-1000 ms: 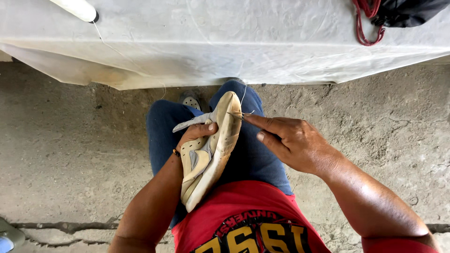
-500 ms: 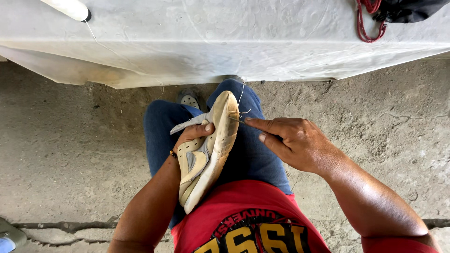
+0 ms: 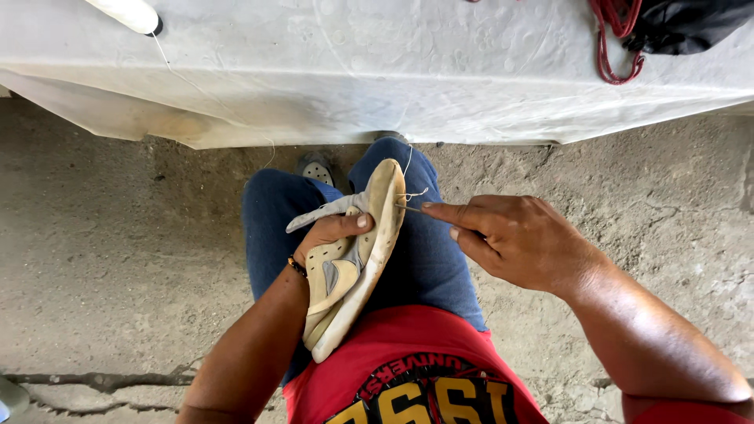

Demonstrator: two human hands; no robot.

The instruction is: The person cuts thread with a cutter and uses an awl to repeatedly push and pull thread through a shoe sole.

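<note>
A worn beige sneaker [image 3: 355, 267] rests on its side across my lap, sole edge turned right and toe pointing away from me. My left hand [image 3: 330, 232] grips its upper, thumb on the tongue area. My right hand [image 3: 514, 239] pinches a thin needle or awl [image 3: 408, 208] against the sole edge near the toe. A pale thread [image 3: 410, 191] loops out of the sole at that spot and rises toward the table.
A table with a white cloth [image 3: 377, 71] spans the top, close above my knees in blue jeans [image 3: 424, 259]. On the table lie a white spool-like object [image 3: 126, 12], a red cord [image 3: 613, 47] and a black bag [image 3: 683, 23]. Cracked concrete floor [image 3: 118, 267] surrounds me.
My right hand has shifted slightly, pressing the needle at the sole edge near the toe. The shoe and left hand stay almost still.
</note>
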